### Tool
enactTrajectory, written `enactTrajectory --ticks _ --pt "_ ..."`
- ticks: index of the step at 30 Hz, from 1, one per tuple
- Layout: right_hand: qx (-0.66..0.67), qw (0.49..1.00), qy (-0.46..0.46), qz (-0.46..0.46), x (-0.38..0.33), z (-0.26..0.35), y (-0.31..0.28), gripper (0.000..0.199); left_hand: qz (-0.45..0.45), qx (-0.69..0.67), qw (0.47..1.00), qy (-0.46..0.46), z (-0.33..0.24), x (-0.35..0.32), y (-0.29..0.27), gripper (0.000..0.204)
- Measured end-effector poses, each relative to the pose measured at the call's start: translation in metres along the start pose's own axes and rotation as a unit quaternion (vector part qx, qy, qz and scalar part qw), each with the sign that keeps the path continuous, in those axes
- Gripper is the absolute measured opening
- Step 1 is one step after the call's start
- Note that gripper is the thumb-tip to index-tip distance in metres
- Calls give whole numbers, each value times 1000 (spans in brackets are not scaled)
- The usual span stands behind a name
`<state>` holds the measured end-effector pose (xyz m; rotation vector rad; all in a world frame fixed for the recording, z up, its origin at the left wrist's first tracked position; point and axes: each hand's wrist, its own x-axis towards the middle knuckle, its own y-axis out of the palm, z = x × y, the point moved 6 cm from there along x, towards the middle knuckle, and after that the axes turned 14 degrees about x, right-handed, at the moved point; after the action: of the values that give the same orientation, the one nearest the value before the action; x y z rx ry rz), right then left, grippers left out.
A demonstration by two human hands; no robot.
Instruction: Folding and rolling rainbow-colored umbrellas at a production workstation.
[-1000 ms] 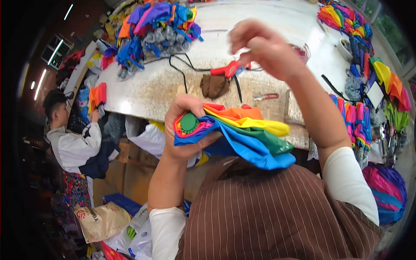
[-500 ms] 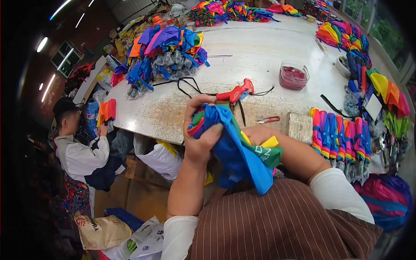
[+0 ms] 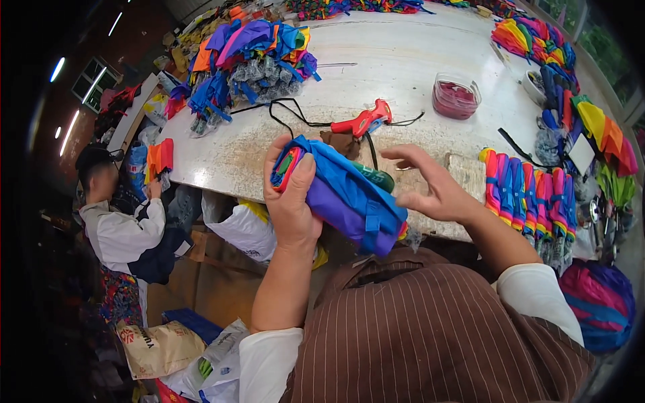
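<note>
My left hand (image 3: pixel 293 195) grips a rolled folding umbrella (image 3: pixel 349 191) by its bunched cloth end, with the thumb across the top. The cloth shows blue and purple outside, green at the far side, and several colours in the coiled end. A blue strap (image 3: pixel 371 220) lies across the roll near its other end. Beside that end my right hand (image 3: pixel 430 185) is open, fingers apart and curved, close to the cloth. Just beyond the umbrella lies a red plastic tool (image 3: pixel 363 121) with a black cord (image 3: pixel 299 114).
Finished rolled umbrellas (image 3: pixel 527 198) stand in a row at right, next to a worn block (image 3: pixel 468 178). A pile of loose umbrellas (image 3: pixel 252 67) lies at far left. A clear tub (image 3: pixel 456 97) with dark red contents sits on the white table (image 3: pixel 396 50). Another person (image 3: pixel 127 221) works at left.
The loose blue and green cloth has been wrapped round into a tighter roll. My right hand has come off the cloth and opened. The umbrella now lies tilted down to the right.
</note>
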<state>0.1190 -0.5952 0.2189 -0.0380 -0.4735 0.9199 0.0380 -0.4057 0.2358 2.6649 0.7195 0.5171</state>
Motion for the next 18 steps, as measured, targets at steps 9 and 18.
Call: enactTrajectory --ticks 9,18 --pt "-230 973 5 -16 -49 -25 49 61 -7 9 999 -31 23 -16 -18 47" --pt "-335 937 -94 21 -68 -43 50 42 45 -15 999 -25 20 -35 -29 57"
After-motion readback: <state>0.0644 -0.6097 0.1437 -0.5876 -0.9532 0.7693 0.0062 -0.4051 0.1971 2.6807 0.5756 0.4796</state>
